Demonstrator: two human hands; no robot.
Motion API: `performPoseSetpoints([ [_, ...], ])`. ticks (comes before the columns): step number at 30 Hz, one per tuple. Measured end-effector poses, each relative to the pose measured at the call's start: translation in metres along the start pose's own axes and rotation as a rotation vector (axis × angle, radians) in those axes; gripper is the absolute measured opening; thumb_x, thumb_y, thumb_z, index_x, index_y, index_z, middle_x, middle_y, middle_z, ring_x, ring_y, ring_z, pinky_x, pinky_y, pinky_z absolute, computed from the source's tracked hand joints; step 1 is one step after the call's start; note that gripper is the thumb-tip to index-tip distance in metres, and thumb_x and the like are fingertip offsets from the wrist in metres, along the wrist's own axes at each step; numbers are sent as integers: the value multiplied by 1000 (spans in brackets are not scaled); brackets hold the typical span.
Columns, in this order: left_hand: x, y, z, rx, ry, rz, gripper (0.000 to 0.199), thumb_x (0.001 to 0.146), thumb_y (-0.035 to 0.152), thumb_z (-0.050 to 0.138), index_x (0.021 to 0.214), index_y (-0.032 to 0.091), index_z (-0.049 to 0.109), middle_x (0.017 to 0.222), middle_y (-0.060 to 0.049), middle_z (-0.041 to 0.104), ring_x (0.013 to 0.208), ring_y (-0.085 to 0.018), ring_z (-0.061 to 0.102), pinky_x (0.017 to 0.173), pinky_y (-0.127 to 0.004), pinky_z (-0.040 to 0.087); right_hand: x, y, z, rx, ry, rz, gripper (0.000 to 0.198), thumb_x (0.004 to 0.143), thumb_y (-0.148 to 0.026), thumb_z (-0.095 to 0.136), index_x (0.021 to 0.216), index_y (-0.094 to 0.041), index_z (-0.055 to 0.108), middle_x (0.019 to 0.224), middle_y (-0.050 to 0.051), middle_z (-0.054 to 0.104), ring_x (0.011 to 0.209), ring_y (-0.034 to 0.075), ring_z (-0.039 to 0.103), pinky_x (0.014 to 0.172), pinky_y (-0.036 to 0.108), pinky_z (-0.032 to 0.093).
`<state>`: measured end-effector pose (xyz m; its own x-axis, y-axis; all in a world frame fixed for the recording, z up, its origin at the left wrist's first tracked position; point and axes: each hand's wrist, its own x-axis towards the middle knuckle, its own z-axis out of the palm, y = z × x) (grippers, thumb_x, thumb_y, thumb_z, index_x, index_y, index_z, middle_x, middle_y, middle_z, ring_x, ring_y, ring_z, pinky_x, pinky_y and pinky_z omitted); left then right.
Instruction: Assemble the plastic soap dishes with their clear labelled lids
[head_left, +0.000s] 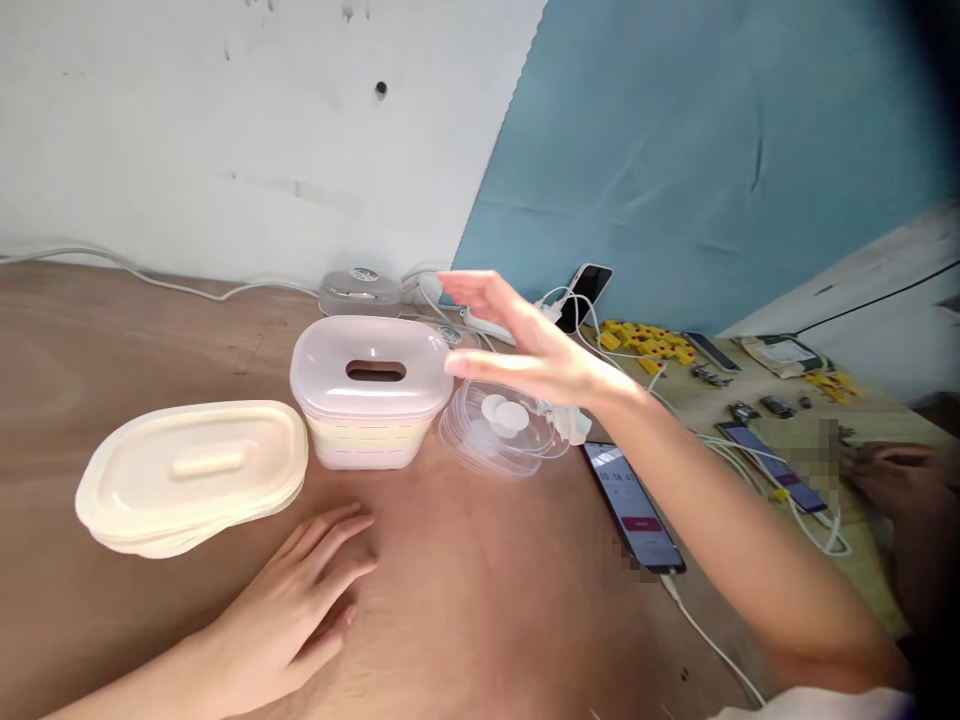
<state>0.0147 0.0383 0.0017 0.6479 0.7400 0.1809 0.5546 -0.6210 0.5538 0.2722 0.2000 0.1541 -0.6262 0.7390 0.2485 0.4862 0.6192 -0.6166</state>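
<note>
My left hand (311,595) lies on the brown table with its fingers spread, holding nothing. Just beyond its fingertips stands a pale yellow plastic box under a translucent white lid (322,365) that has an oval slot in its top. A stack of cream oval lids (187,475) lies to the left of the box. My right hand (517,345) is raised at the box's right side, thumb and fingers wide apart and nothing between them. Its thumb tip reaches the lid's right edge in the view; I cannot tell whether it touches. Clear plastic lids (491,425) lie below this hand.
A clear container (360,292) stands behind the box by the wall. Right of the clear lids lies a phone (634,505) with a charging cable. Farther right are yellow pieces (649,342), more phones, cables, and another person's hand (900,465).
</note>
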Motion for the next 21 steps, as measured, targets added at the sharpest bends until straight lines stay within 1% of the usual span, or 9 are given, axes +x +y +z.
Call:
performPoseSetpoints([
  [2,-1,1,0,63,-13,36,40,81,6,44,117,22,51,134,-9,47,129,-29,36,102,-47,40,-8,-19,16,-14,-71,-83,82,72,-49,73,141,-31,32,148,2,33,139,29,27,114,47,24],
  [4,-1,1,1,133,-40,76,40,81,6,45,118,20,52,133,-10,48,128,-30,38,101,-47,41,-8,-24,31,-19,-78,-121,92,66,-49,77,142,-29,31,150,3,30,140,32,23,114,49,20],
  [9,-1,4,-5,297,-31,246,29,82,15,53,110,15,57,122,-11,59,119,-31,49,98,-47,43,7,-4,46,20,-20,-150,97,63,-51,78,142,-25,28,147,11,32,134,35,33,108,55,28],
  [12,0,16,-29,384,108,373,25,81,15,55,105,13,60,117,-10,63,118,-30,50,101,-47,38,14,1,43,0,83,-211,97,63,-56,76,141,-25,27,143,11,35,131,34,36,106,55,31],
  [15,1,27,-71,488,230,422,31,83,11,54,114,11,58,122,-8,62,124,-28,45,106,-46,32,6,-10,42,-20,303,-260,84,71,-59,66,138,-26,29,139,9,37,130,31,36,107,53,32],
  [16,1,27,-87,550,233,387,35,84,11,55,118,13,56,125,-7,60,124,-26,45,106,-46,32,-2,-16,44,-18,375,-279,79,74,-58,63,137,-26,29,138,9,37,130,30,37,108,52,32],
  [18,-1,19,-116,689,210,258,44,87,27,55,130,17,49,133,-5,52,125,-26,44,106,-47,30,-27,-29,55,26,457,-318,77,75,-53,62,137,-25,28,137,10,36,128,29,38,108,50,32],
  [19,-3,11,-129,730,218,160,50,88,37,53,133,15,44,134,-7,50,126,-27,43,106,-50,30,-44,-33,63,69,454,-352,84,70,-51,66,138,-23,27,137,11,36,126,30,39,107,51,33],
  [21,-9,-8,-148,814,155,15,72,86,56,47,139,9,34,137,-12,45,128,-35,39,102,-58,31,-83,-39,85,215,343,-299,99,61,-46,72,141,-21,21,137,12,35,122,32,44,105,52,36],
])
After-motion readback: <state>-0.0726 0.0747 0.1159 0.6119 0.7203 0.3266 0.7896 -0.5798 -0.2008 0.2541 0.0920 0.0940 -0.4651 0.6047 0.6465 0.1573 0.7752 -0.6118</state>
